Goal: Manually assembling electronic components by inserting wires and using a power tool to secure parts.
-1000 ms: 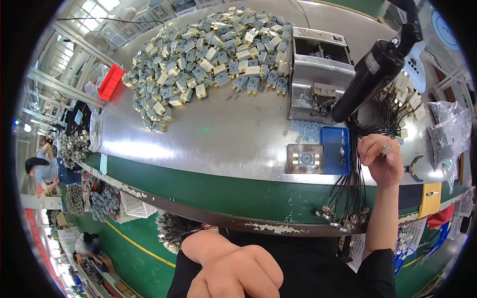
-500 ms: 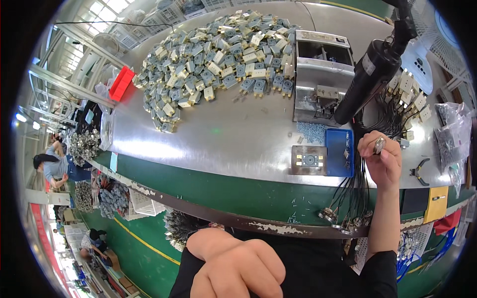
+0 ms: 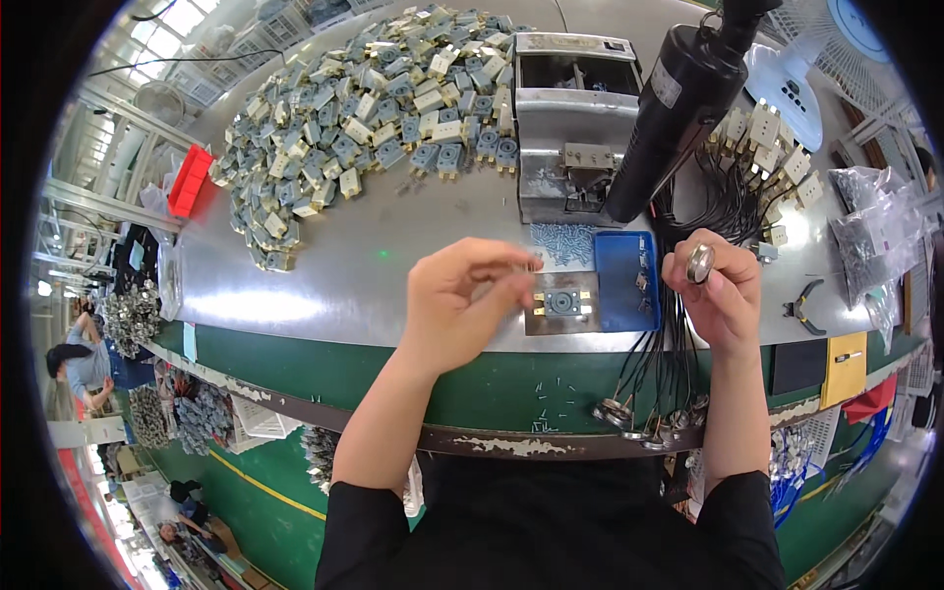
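Observation:
My right hand point(image 3: 723, 295) is closed on a shiny round metal part point(image 3: 699, 264), held upright to the right of a blue tray point(image 3: 615, 307). Its back side and any cable on it are hidden by the fingers. My left hand point(image 3: 457, 300) reaches in beside a metal plate point(image 3: 551, 322). Its thumb and forefinger are apart, with blurred tips, and nothing shows between them. Seated on that plate is a grey block with a round centre and brass-coloured tabs point(image 3: 561, 302). Small screws point(image 3: 565, 243) lie in a heap just beyond it.
A big pile of grey and cream blocks point(image 3: 393, 113) covers the far left. A metal machine point(image 3: 570, 108) and a black cylindrical tool point(image 3: 669, 113) rise behind the tray. Black cables point(image 3: 678, 320) run to round metal parts point(image 3: 615, 413) at the front edge. Pliers point(image 3: 806, 307) lie right.
My left hand has gone from close to my body, low in the picture, out over the bench to the plate. The right hand still holds the round part. The whole view has shifted slightly.

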Demonstrator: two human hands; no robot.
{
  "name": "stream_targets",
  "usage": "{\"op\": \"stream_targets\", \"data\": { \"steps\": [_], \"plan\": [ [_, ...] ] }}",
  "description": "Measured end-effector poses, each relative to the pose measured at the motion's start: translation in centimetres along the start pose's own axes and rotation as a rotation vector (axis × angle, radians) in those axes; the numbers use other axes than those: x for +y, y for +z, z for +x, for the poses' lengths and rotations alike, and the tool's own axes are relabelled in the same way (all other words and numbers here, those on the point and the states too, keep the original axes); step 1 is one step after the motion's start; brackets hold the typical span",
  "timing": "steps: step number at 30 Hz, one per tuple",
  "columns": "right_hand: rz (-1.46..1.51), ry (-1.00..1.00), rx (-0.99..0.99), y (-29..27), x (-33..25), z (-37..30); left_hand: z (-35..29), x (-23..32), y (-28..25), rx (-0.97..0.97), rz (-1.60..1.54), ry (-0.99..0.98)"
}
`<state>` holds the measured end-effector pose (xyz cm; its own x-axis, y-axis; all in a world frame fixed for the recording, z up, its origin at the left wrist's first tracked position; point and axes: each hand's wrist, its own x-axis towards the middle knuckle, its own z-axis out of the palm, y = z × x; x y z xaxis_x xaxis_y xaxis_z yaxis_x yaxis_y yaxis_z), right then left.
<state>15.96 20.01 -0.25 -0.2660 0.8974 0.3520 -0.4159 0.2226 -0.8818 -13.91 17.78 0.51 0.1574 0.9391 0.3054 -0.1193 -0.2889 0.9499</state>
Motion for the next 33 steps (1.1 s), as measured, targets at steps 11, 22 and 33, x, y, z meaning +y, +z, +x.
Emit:
{"op": "stream_targets", "data": {
  "steps": [11, 22, 33],
  "plan": [
    [-0.227, -0.007, -0.047, 0.9, 0.3, 0.9, -0.4, -3.2, 0.5, -0.032, -0.141, -0.34],
    [-0.447, 0.048, -0.119, 1.8, 0.9, 2.0, 0.2, -5.2, 0.5, -0.173, 0.318, 0.104],
    [-0.739, 0.053, -0.194, 4.1, 0.7, 1.9, 0.3, -4.0, 0.1, -0.199, 0.314, -0.04]
  ]
}}
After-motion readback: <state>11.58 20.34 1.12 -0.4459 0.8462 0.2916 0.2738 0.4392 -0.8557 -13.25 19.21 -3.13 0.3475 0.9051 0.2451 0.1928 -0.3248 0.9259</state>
